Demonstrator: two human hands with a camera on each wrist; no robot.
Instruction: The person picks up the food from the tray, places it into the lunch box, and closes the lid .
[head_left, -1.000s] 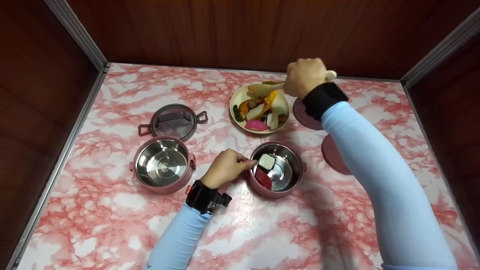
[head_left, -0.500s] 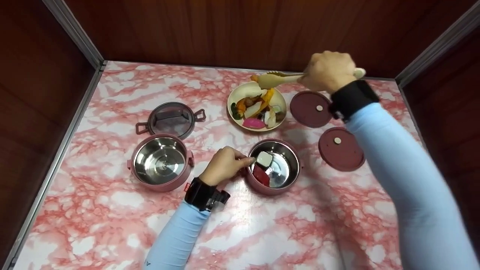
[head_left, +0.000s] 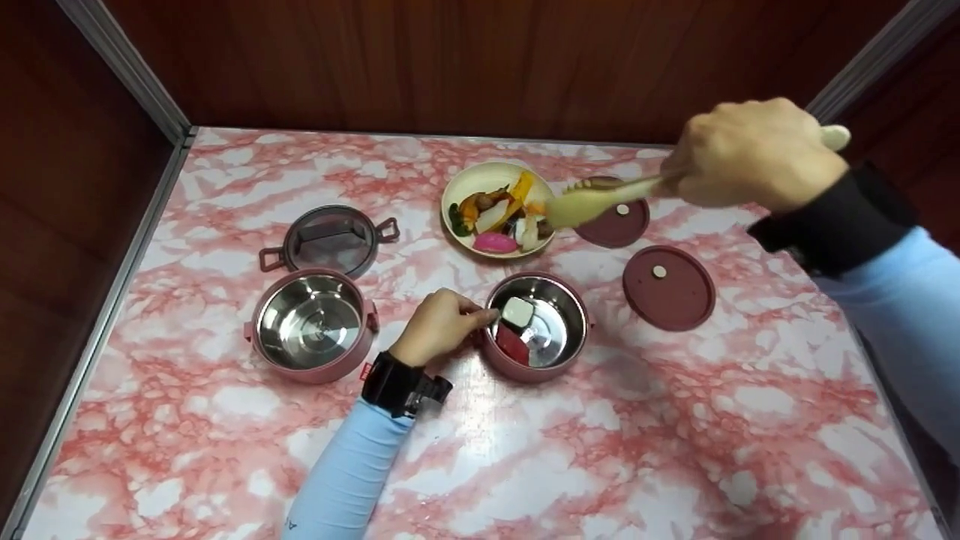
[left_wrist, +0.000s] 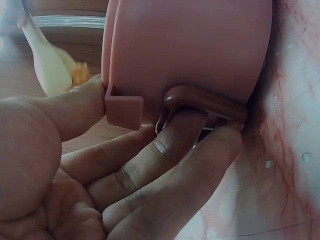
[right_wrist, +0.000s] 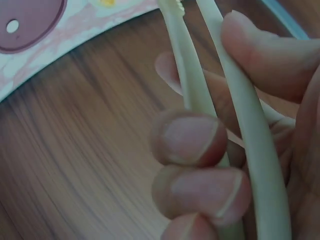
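Within the right hand (head_left: pixel 757 154), smooth, slender cream tongs (head_left: pixel 576 209) slant downward.

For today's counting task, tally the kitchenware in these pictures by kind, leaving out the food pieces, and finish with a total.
Pink steel-lined pots: 2
Round maroon lids: 2
See-through lid with side handles: 1
Cream bowl: 1
Tongs: 1
Total: 7
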